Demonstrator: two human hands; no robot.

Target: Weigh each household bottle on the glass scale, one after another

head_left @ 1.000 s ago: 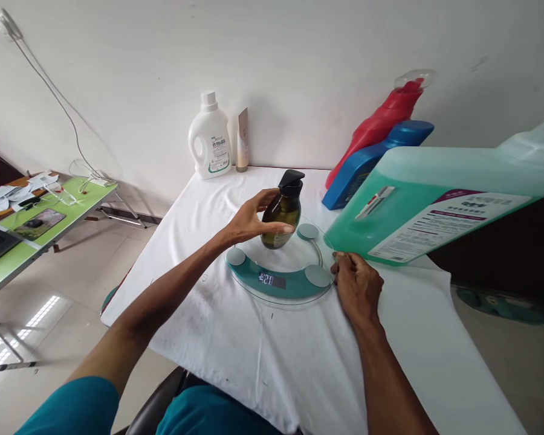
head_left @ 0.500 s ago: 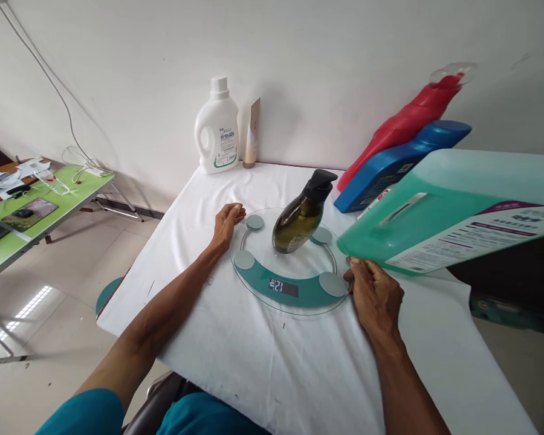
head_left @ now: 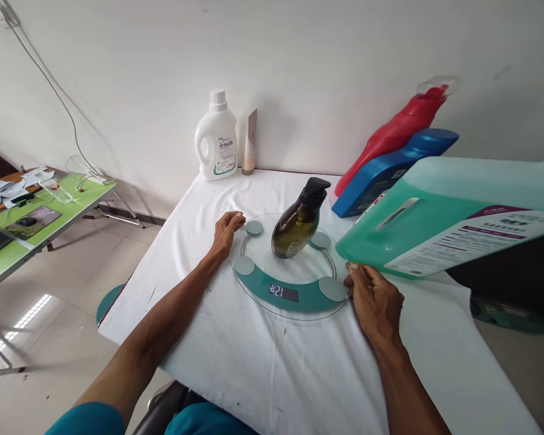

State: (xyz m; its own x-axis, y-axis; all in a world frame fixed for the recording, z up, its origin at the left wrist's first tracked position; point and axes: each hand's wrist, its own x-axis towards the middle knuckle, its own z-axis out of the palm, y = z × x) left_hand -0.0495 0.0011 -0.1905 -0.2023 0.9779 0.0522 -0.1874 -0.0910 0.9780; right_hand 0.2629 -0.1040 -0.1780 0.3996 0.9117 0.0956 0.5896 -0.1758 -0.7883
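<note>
A round glass bathroom scale [head_left: 272,292] with a green band and a lit display lies on the white-covered table. On its glass stands a dark olive pump bottle [head_left: 294,232] with a black pump head. My left hand [head_left: 227,232] is closed at the scale's far left rim, fingers pinched on the edge. At the right rim, my right hand [head_left: 375,299] grips the glass between thumb and fingers. A large jug of green liquid [head_left: 417,211] stands just beyond my right hand, close to the scale's edge.
A white detergent bottle [head_left: 217,142] and a beige tube [head_left: 249,145] stand by the wall. Behind the green jug are a blue bottle [head_left: 390,172] and a red bottle [head_left: 392,133]. Off to the left is a green table [head_left: 77,196] with papers, a mouse and cables.
The camera view has tilted up slightly, so things sit a little lower in the picture. Both hands stay at the scale's rim, and the pump bottle remains on it.
</note>
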